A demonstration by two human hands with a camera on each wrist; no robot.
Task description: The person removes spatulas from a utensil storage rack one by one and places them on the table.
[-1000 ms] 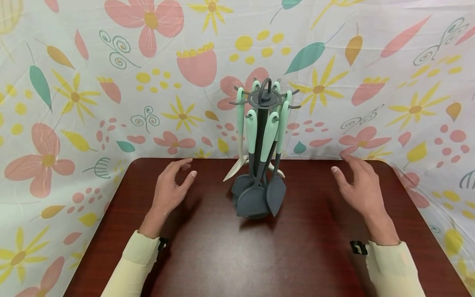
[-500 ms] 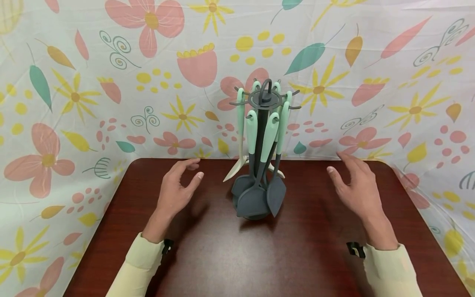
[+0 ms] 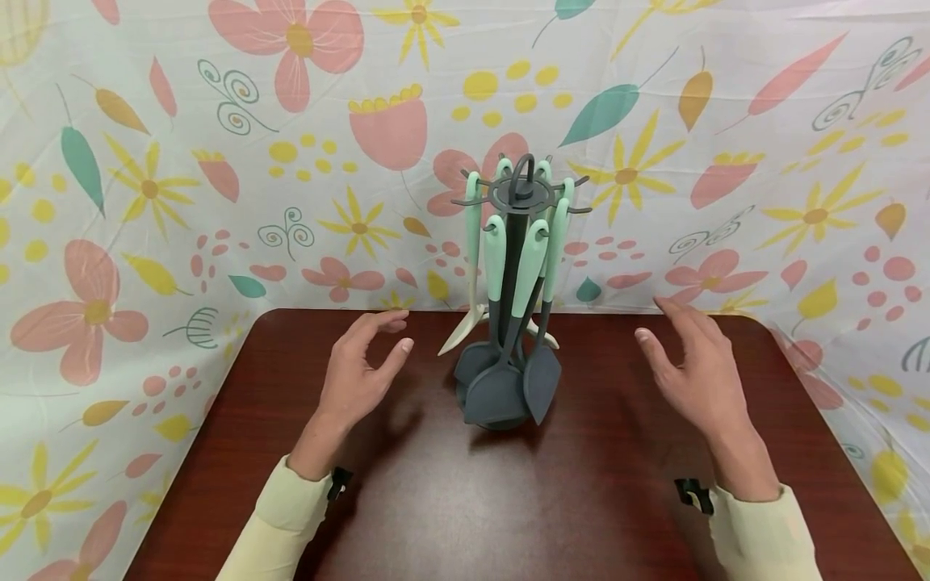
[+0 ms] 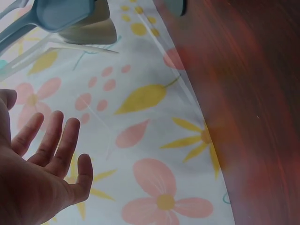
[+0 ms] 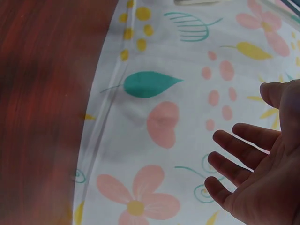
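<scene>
A dark grey utensil stand (image 3: 517,194) stands upright near the back middle of the table, with a ring of hooks and a loop on top. Several kitchen utensils with mint green handles (image 3: 529,262) hang from it, their grey heads low by the base. At the front is a grey turner (image 3: 497,395). My left hand (image 3: 358,373) is held over the table to the left of the stand, fingers relaxed and thumb apart, holding nothing. On the other side my right hand (image 3: 699,375) is likewise relaxed and holds nothing, farther from the stand. In the left wrist view a grey utensil head (image 4: 63,14) shows at the top.
The dark red-brown wooden table (image 3: 465,500) has rounded back corners. A white cloth (image 3: 407,186) printed with flowers and leaves hangs right behind it and along both sides. Cream-coloured pieces (image 3: 461,329) spread out behind the hanging utensils, low at the stand's back.
My left hand has moved right, closer to the utensil stand. The right hand has shifted slightly left. The stand and its utensils have stayed in place.
</scene>
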